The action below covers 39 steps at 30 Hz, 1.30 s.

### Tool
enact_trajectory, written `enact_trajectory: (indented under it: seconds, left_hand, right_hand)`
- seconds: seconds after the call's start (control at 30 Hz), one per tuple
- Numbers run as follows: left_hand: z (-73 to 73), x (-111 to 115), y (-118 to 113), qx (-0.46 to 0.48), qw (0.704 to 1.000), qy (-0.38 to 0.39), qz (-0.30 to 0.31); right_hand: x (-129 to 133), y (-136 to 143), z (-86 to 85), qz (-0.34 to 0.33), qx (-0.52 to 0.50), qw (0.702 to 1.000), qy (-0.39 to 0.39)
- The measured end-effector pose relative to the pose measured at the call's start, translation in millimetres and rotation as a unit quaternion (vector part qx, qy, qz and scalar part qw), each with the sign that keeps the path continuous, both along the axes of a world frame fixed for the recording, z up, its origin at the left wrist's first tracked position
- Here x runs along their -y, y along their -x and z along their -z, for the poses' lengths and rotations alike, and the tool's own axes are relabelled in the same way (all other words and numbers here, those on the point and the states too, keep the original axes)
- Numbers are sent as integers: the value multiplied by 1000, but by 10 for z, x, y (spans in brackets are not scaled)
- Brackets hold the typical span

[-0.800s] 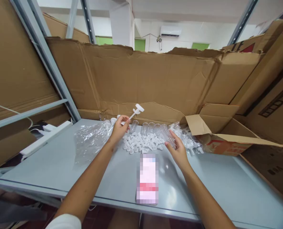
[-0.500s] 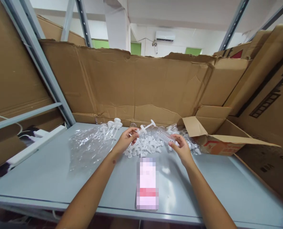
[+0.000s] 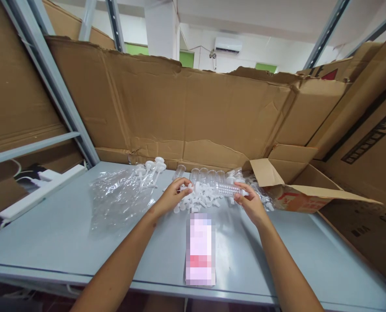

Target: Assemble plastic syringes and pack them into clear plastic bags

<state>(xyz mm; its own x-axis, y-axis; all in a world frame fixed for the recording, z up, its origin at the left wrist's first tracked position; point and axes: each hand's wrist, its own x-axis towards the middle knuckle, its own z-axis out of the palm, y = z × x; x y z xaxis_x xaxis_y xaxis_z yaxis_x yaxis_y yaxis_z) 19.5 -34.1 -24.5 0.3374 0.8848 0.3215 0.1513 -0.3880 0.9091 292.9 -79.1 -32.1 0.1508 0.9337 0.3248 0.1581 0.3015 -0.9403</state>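
My left hand [image 3: 176, 193] is closed in a pinch on a white plastic plunger, its stem between thumb and fingers. The plunger's disc end [image 3: 197, 187] points right, toward a clear ribbed plastic tube [image 3: 225, 189]. My right hand [image 3: 248, 200] grips that tube by its right end, where a white tip shows. The tube lies level, its left end facing the plunger; I cannot tell whether the two touch. Below and between the hands is a heap of small white plastic pieces [image 3: 202, 200]. Several clear tubes [image 3: 203, 174] stand behind the heap.
White disc-topped plungers [image 3: 159, 164] lie at the back left by a clear plastic bag [image 3: 118, 203]. An open cardboard box [image 3: 305, 200] and another bag [image 3: 264, 195] are on the right. A blurred-out phone-shaped object [image 3: 200, 249] lies in front. Cardboard [image 3: 193, 112] walls the back.
The plunger has swung from slanting up and away to pointing right at the tube. The tube has turned from slanted to level. My hands have stayed nearly in place.
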Motion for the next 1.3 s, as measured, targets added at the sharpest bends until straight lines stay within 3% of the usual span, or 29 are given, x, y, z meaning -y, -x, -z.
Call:
enact_trajectory:
  seconds: [0.27,0.47,0.67,0.9,1.17,1.3]
  left_hand:
    - [53,144,-185,104,984,86,117]
    - [93,176,-236,122,968,147,162]
    - [82,248,-276,153,966,153,145]
    - [112,333,-352,196,941,239,137]
    - [125,356,-389,177,968,156,92]
    - [138,362,-381,175,968,154,93]
  right_hand:
    - [104,187,-30,-101,32,994,30]
    - [72,241,14,-123,-61,991,0]
    - [81,283,41,-134,-107,985,20]
    - [98,316,73,-128,-141,981,33]
    - [113,411,99,-126,-157,979,22]
    - [134,426,87,-138,-164,976,34]
